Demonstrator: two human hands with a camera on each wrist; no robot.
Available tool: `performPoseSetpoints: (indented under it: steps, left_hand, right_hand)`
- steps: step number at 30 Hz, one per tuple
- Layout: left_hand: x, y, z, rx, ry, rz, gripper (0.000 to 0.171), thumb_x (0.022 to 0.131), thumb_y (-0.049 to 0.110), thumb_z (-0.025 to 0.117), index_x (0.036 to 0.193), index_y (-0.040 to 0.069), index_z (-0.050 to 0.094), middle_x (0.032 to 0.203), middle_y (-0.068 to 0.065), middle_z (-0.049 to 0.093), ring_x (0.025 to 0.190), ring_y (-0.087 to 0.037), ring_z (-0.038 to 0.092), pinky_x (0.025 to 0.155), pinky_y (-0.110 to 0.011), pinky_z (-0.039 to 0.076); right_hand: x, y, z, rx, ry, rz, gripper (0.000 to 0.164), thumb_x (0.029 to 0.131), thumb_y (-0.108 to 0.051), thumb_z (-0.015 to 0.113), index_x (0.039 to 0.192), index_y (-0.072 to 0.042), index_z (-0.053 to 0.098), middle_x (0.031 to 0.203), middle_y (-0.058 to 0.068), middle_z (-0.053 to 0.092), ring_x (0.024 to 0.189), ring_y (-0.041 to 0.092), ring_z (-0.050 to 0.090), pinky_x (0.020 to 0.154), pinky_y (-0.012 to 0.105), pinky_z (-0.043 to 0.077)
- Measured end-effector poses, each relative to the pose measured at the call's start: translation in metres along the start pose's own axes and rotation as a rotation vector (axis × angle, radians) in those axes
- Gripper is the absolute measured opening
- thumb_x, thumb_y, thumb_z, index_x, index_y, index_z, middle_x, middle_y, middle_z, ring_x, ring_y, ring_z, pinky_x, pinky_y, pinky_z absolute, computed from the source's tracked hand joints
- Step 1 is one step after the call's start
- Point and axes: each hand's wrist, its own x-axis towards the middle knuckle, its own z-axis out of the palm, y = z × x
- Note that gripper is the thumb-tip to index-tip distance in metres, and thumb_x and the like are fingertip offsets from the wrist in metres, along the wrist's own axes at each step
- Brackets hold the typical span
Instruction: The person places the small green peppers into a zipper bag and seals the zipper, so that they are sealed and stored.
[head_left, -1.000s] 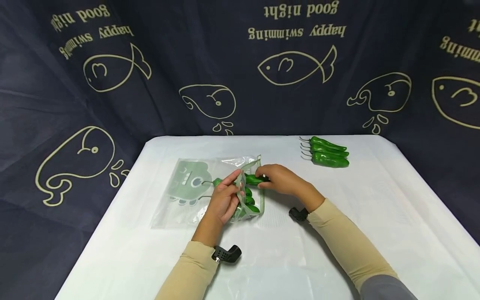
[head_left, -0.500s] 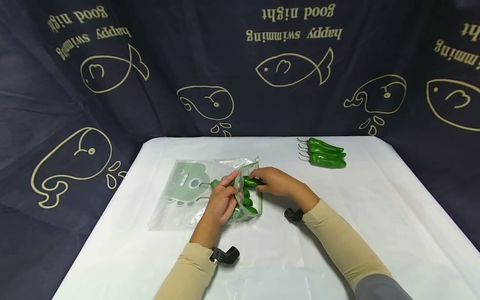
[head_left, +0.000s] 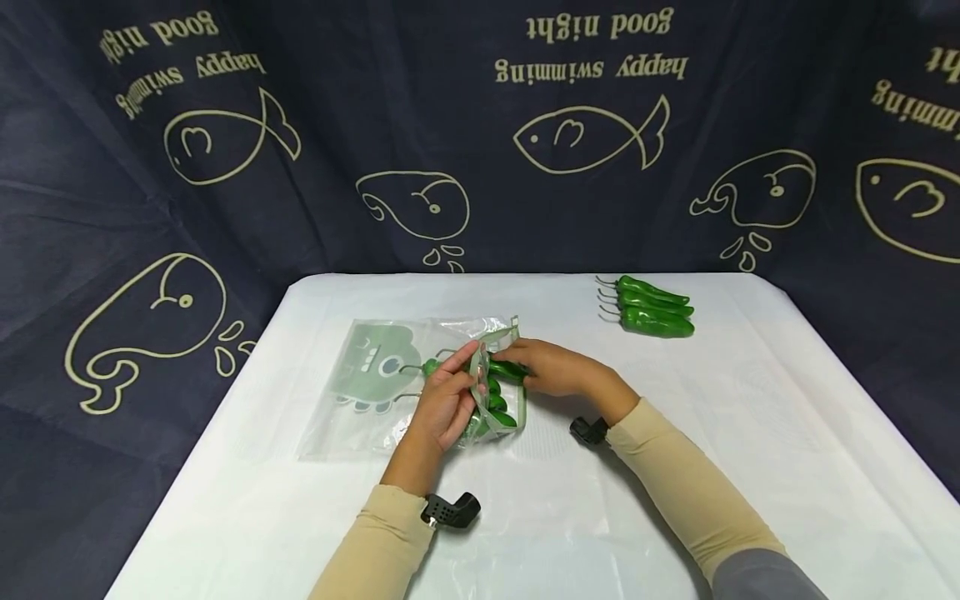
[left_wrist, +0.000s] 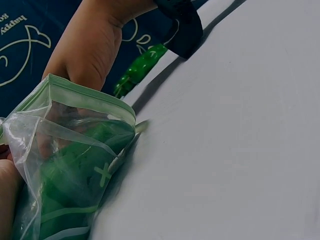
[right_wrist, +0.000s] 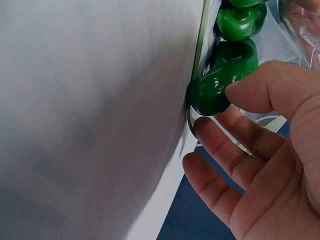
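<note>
A clear zip bag (head_left: 318, 433) with a pale green cartoon print lies on the white table, its mouth facing right. Several green chili peppers (head_left: 497, 404) lie inside, stems to the left. My left hand (head_left: 441, 404) pinches the upper lip of the mouth and lifts it. At the opening, my right hand (head_left: 561, 368) holds one green chili pepper (right_wrist: 212, 92) by its blunt end. In the right wrist view the thumb (right_wrist: 255, 90) presses on that pepper, with fingers curved beneath. From the left wrist, the right fingers show behind the clear plastic under the green seal strip (left_wrist: 92, 97).
Three more green chili peppers (head_left: 656, 322) lie side by side at the back right of the white table (head_left: 750, 400). A dark cloth (head_left: 480, 225) with fish and whale drawings hangs behind the far edge. Each wrist wears a black camera (head_left: 453, 510).
My right hand has shifted slightly left, carrying the pepper farther into the bag's mouth; its fingers have shifted along the pepper. The left hand keeps its hold on the lip.
</note>
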Motion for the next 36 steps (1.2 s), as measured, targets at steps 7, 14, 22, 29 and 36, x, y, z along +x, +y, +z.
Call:
performPoseSetpoints:
  steps: [7,14,22,29,36]
  left_hand:
    - [0.001,0.000,0.001,-0.003,0.016,0.004,0.060,0.087,-0.020,0.038,0.147,-0.008,0.040,0.145,-0.011,0.043,0.091,-0.013,0.051,0.068,-0.020,0.047]
    - [0.001,0.000,0.001,0.002,0.016,0.004,0.060,0.088,-0.020,0.038,0.147,-0.008,0.040,0.144,-0.011,0.042,0.092,-0.013,0.051,0.069,-0.020,0.047]
    - [0.000,0.001,0.001,0.007,0.016,-0.006,0.060,0.088,-0.019,0.038,0.147,-0.007,0.040,0.141,-0.011,0.043,0.091,-0.013,0.051,0.069,-0.020,0.046]
    - [0.001,0.000,0.001,0.004,0.021,-0.003,0.059,0.088,-0.019,0.038,0.147,-0.007,0.040,0.142,-0.011,0.044,0.091,-0.012,0.052,0.068,-0.020,0.047]
    - [0.001,0.001,0.002,0.014,0.011,-0.005,0.060,0.088,-0.019,0.038,0.147,-0.007,0.039,0.146,-0.011,0.041,0.092,-0.012,0.051,0.069,-0.020,0.046]
  right_hand:
    - [0.003,-0.001,-0.002,-0.013,0.021,0.004,0.052,0.090,0.005,0.063,0.140,-0.001,0.053,0.132,0.015,0.059,0.124,0.029,0.053,0.104,0.043,0.043]
    - [0.006,-0.004,-0.004,-0.028,0.025,0.021,0.042,0.092,0.001,0.063,0.133,0.001,0.058,0.128,0.016,0.061,0.122,0.029,0.055,0.103,0.043,0.043]
    - [0.011,-0.001,-0.003,-0.024,0.004,0.057,0.040,0.093,-0.004,0.065,0.132,-0.003,0.060,0.128,0.012,0.061,0.120,0.026,0.056,0.101,0.042,0.044]
    - [0.016,0.003,0.000,-0.008,0.018,0.041,0.033,0.093,-0.006,0.067,0.125,-0.005,0.063,0.117,0.006,0.064,0.105,0.019,0.058,0.093,0.039,0.047]
    - [0.019,0.006,0.001,-0.002,0.011,0.043,0.025,0.093,-0.007,0.066,0.118,-0.007,0.065,0.108,0.002,0.063,0.094,0.016,0.056,0.086,0.037,0.047]
